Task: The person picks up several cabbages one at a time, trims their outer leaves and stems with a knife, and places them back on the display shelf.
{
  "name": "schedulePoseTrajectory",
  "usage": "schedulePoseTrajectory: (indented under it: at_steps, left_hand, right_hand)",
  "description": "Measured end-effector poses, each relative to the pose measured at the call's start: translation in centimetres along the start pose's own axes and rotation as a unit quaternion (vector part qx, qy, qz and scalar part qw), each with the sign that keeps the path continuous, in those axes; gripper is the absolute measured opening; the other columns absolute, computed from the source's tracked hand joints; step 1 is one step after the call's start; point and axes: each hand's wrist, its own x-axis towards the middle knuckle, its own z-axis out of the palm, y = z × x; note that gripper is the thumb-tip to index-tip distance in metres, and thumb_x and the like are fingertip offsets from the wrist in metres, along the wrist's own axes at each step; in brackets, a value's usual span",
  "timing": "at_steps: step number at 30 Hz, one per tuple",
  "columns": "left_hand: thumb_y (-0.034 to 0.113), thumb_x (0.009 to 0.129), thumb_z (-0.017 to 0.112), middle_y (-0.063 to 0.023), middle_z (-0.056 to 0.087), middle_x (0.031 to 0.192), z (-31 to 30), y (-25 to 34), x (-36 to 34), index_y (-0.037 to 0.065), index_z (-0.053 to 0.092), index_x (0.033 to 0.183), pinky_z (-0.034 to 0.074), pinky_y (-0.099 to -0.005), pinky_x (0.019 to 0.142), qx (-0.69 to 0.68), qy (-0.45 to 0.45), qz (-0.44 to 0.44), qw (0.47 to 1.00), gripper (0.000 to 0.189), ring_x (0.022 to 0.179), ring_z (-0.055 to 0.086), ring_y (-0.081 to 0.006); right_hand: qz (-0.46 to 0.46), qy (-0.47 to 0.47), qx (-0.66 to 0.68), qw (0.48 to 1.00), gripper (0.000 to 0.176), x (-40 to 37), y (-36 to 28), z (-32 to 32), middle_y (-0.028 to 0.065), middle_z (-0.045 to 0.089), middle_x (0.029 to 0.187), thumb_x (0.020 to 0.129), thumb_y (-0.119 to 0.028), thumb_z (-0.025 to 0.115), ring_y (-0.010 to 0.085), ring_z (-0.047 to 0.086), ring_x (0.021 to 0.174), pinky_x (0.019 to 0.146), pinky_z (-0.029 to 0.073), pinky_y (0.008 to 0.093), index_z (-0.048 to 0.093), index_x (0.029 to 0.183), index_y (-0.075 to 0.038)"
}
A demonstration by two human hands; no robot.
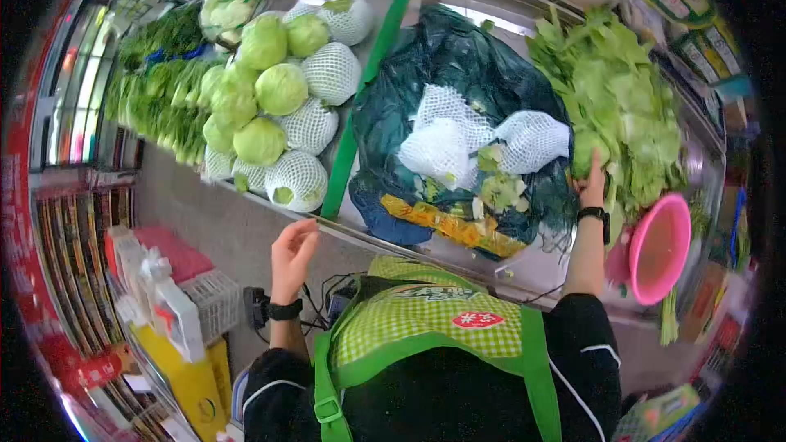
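While I am standing at the steel counter (532, 272), my right hand (591, 187) is resting, fingers together, on the lettuce heap (622, 98) at upper right. My left hand (293, 250) is hovering half-curled and empty at centre-left. The dark bag (458, 74) is covering the middle bin's floor.

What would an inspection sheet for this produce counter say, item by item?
Surface: steel counter, split by a green divider.
Job's things: lettuce piled at the right; cabbages, some in nets, at the left.
Clutter: dark bag holding empty nets and leaf scraps; pink bowl.
Hands: left hand open and empty by the counter edge; right hand on the lettuce, grip unclear.
Cables: black cables below the counter.
Surroundings: greens, price tags, white crate on the floor.
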Motion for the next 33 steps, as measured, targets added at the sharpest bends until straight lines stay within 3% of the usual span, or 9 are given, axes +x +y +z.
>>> schedulePoseTrajectory:
  at_steps: [7, 13, 15, 18, 24, 26, 30, 32, 33]
  left_hand:
    - [0.008, 0.082, 0.056, -0.0041, 0.058, 0.096, 4.7, 1.1, 0.4, 0.001, 0.053, 0.107, 0.044, -0.0215, 0.071, -0.008, -0.09, 0.016, 0.996, 0.026, 0.082, 0.053, -0.0071]
    - [0.008, 0.082, 0.056, -0.0066, 0.056, 0.1, 5.1, 2.4, -0.1, 0.0, 0.052, 0.108, 0.045, -0.0246, 0.075, -0.029, -0.132, -0.033, 0.99, 0.028, 0.088, 0.054, -0.0109]
    - [0.008, 0.082, 0.056, -0.0065, 0.056, 0.1, 5.0, 2.4, -0.2, 0.0, 0.052, 0.108, 0.045, -0.0248, 0.076, -0.023, -0.134, -0.022, 0.99, 0.028, 0.088, 0.054, -0.0111]
    - [0.009, 0.082, 0.057, -0.0058, 0.056, 0.1, 4.7, 2.5, 0.0, 0.001, 0.052, 0.108, 0.044, -0.0251, 0.076, -0.021, -0.155, -0.008, 0.988, 0.028, 0.089, 0.054, -0.0112]
    - [0.005, 0.083, 0.054, -0.0064, 0.058, 0.102, 6.9, 2.1, 2.7, 0.0, 0.05, 0.11, 0.043, -0.028, 0.085, -0.131, -0.267, 0.031, 0.954, 0.027, 0.094, 0.055, -0.0128]
    - [0.011, 0.085, 0.053, -0.0067, 0.057, 0.104, 8.7, 3.4, 3.8, 0.002, 0.051, 0.111, 0.044, -0.0277, 0.082, -0.141, -0.328, 0.026, 0.934, 0.027, 0.093, 0.055, -0.0139]
    - [0.026, 0.088, 0.049, -0.0074, 0.055, 0.108, 13.9, 5.1, 5.5, 0.006, 0.048, 0.116, 0.047, -0.0303, 0.076, -0.136, -0.424, -0.06, 0.893, 0.034, 0.095, 0.055, -0.0161]
    - [0.04, 0.087, 0.045, -0.0064, 0.05, 0.115, 16.1, 5.5, 6.1, 0.012, 0.042, 0.124, 0.045, -0.0326, 0.079, -0.207, -0.476, -0.113, 0.847, 0.046, 0.099, 0.052, -0.0164]
    - [0.047, 0.087, 0.042, -0.0076, 0.048, 0.121, 16.6, 5.2, 6.4, 0.014, 0.039, 0.127, 0.044, -0.0368, 0.083, -0.247, -0.5, -0.125, 0.821, 0.052, 0.105, 0.05, -0.0196]
  right_hand:
    - [0.042, 0.191, -0.026, 0.98, 0.054, 4.7, 1.8, -0.8, 0.0036, 0.047, 0.056, 0.063, -0.056, 0.067, 0.0135, 0.04, 0.039, 0.035, 0.036, 0.0244, 0.054, 0.08, -0.006]
    - [-0.079, -0.045, 0.058, 0.994, 0.055, 1.0, 2.9, -5.4, 0.0097, 0.051, 0.084, 0.069, -0.047, 0.065, 0.0187, 0.041, 0.045, 0.041, 0.035, 0.025, 0.045, 0.11, -0.015]
    - [0.075, 0.149, 0.174, 0.97, 0.056, -1.1, 1.8, -5.6, 0.0092, 0.049, 0.082, 0.069, -0.048, 0.065, 0.0188, 0.041, 0.047, 0.042, 0.034, 0.0268, 0.044, 0.108, -0.013]
    - [-0.002, 0.162, 0.236, 0.958, 0.059, -3.8, 2.2, -7.6, 0.0081, 0.047, 0.078, 0.067, -0.054, 0.064, 0.0174, 0.036, 0.044, 0.044, 0.034, 0.0264, 0.044, 0.107, -0.015]
    - [-0.02, -0.049, 0.446, 0.894, 0.061, -11.4, -0.3, -10.0, 0.0065, 0.051, 0.085, 0.067, -0.056, 0.062, 0.0109, 0.03, 0.039, 0.039, 0.029, 0.0219, 0.047, 0.106, -0.012]
    - [-0.01, 0.033, 0.437, 0.899, 0.059, -17.0, -3.2, -4.4, 0.0077, 0.052, 0.091, 0.067, -0.051, 0.063, 0.0109, 0.03, 0.039, 0.036, 0.026, 0.022, 0.047, 0.107, -0.011]
    - [0.122, -0.007, 0.455, 0.882, 0.069, -21.5, -1.2, 3.4, 0.0079, 0.051, 0.111, 0.07, -0.066, 0.048, 0.0184, 0.048, 0.068, 0.047, 0.035, 0.0285, 0.044, 0.119, -0.017]
    - [0.069, -0.292, 0.386, 0.872, 0.068, -21.7, 1.5, 4.9, 0.0072, 0.05, 0.116, 0.074, -0.066, 0.043, 0.0207, 0.052, 0.084, 0.056, 0.043, 0.0335, 0.044, 0.121, -0.017]
    - [0.091, -0.263, 0.338, 0.899, 0.067, -24.0, -0.3, 8.7, 0.0071, 0.05, 0.116, 0.076, -0.065, 0.043, 0.0209, 0.053, 0.088, 0.058, 0.044, 0.035, 0.044, 0.12, -0.016]
